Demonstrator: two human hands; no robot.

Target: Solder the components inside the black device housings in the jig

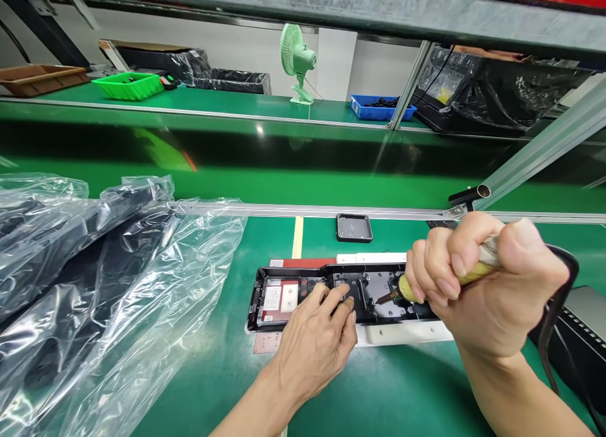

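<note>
A long black plastic housing (364,298) lies open side up across a white fixture (402,333) on the green bench. Inside its left end are a silver plate and a white label. My left hand (318,336) rests on the middle of the housing with fingers bent; whether they pinch anything is hidden. My right hand (483,285) is wrapped round a yellow-handled tool (406,289) with a cable at its back end. The tool's thin tip points down and left into the housing, near a small screw post.
Clear plastic bags with dark parts (104,273) cover the left side. A small black tray (354,228) sits behind the housing. A black box (580,342) stands at the right. On the back shelf are a fan (297,55), a green bin (129,87) and a blue bin (374,112).
</note>
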